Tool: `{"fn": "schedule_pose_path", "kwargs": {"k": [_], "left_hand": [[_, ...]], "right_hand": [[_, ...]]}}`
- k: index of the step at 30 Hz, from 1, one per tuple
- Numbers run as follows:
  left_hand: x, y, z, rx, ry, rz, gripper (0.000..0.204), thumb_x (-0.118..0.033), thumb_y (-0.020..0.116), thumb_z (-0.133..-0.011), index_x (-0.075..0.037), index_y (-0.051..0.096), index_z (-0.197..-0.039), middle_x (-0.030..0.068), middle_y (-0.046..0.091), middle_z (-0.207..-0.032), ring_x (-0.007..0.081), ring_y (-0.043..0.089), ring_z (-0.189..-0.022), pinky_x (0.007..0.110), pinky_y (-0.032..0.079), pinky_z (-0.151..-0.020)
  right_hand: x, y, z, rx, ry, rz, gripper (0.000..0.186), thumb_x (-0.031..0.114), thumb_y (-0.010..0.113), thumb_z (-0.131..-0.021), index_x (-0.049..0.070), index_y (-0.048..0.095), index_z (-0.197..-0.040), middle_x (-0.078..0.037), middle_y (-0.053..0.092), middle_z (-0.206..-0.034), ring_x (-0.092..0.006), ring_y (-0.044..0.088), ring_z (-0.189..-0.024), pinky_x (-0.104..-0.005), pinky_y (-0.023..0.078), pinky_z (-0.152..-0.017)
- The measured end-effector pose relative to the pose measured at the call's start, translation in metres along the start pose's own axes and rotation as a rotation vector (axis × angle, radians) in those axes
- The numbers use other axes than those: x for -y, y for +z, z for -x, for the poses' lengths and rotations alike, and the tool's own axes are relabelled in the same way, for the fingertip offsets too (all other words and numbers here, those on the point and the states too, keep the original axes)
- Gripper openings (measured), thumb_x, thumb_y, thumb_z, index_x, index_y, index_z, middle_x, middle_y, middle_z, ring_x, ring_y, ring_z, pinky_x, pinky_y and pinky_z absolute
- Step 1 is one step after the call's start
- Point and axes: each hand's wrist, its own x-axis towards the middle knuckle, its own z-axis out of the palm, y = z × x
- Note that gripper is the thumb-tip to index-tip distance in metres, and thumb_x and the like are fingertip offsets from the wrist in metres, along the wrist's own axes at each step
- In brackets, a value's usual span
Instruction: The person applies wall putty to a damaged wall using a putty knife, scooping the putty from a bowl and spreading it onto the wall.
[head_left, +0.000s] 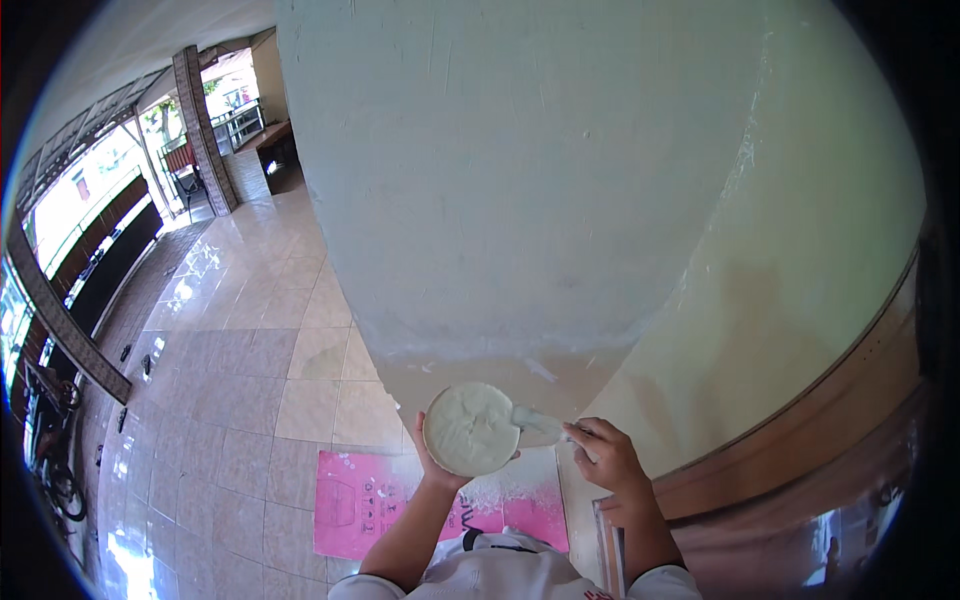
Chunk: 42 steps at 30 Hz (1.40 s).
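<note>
My left hand (437, 467) holds a round, shallow container (470, 428) of pale, creamy paste from below, its fingers curled round the side. To its right, my right hand (607, 457) grips a putty knife or similar flat tool (537, 422), whose pale-smeared end touches the container's rim. Both are held low in front of a pale grey wall (510, 210) with white patches and streaks along its lower part and corner.
Beneath me lies a pink printed sheet (350, 500) on the tiled floor (210, 390). A wooden door or panel (780, 460) curves along the right. At left are a pillar (200, 130), scattered footwear (147, 365), a parked motorbike (62, 480) and a railing along the porch.
</note>
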Motion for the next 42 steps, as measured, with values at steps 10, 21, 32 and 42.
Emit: {"fn": "schedule_pose_path", "kwargs": {"k": [10,21,32,42], "left_hand": [[-0.010,0.002,0.003,0.123,-0.110,0.028,0.109,-0.087,0.053,-0.082,-0.017,0.032,-0.163,0.0247,0.039,-0.159,0.0624,0.041,-0.140,0.083,0.046,-0.096],[-0.015,0.019,0.008,0.025,0.014,-0.030,0.091,-0.082,0.042,-0.090,-0.024,0.040,-0.160,0.0133,0.042,-0.161,0.0438,0.043,-0.144,0.082,0.036,-0.107],[-0.012,0.013,0.004,0.018,0.016,-0.036,0.090,-0.082,0.042,-0.091,-0.022,0.042,-0.159,0.0130,0.043,-0.160,0.0420,0.043,-0.144,0.070,0.037,-0.114],[-0.007,0.025,0.005,-0.016,-0.017,-0.057,0.094,-0.082,0.043,-0.090,-0.019,0.040,-0.160,0.0159,0.042,-0.161,0.0451,0.043,-0.144,0.079,0.035,-0.110]], "right_hand": [[0.033,-0.015,-0.012,-0.076,0.188,-0.127,0.047,-0.007,0.071,-0.084,0.003,0.070,-0.131,-0.016,0.074,-0.114,-0.0308,0.074,-0.100,-0.0361,0.058,-0.086],[0.078,-0.003,-0.035,0.023,0.045,0.165,0.035,0.013,0.079,-0.084,0.014,0.079,-0.119,-0.003,0.071,-0.093,-0.0190,0.071,-0.075,-0.0338,0.059,-0.064],[0.083,0.000,-0.035,-0.006,0.066,0.131,0.037,0.013,0.083,-0.081,0.015,0.079,-0.118,-0.004,0.073,-0.094,-0.0210,0.071,-0.073,-0.0337,0.058,-0.063],[0.080,0.001,-0.028,0.015,0.090,0.122,0.036,0.013,0.084,-0.080,0.014,0.080,-0.115,-0.004,0.073,-0.095,-0.0200,0.072,-0.075,-0.0333,0.058,-0.063]]}}
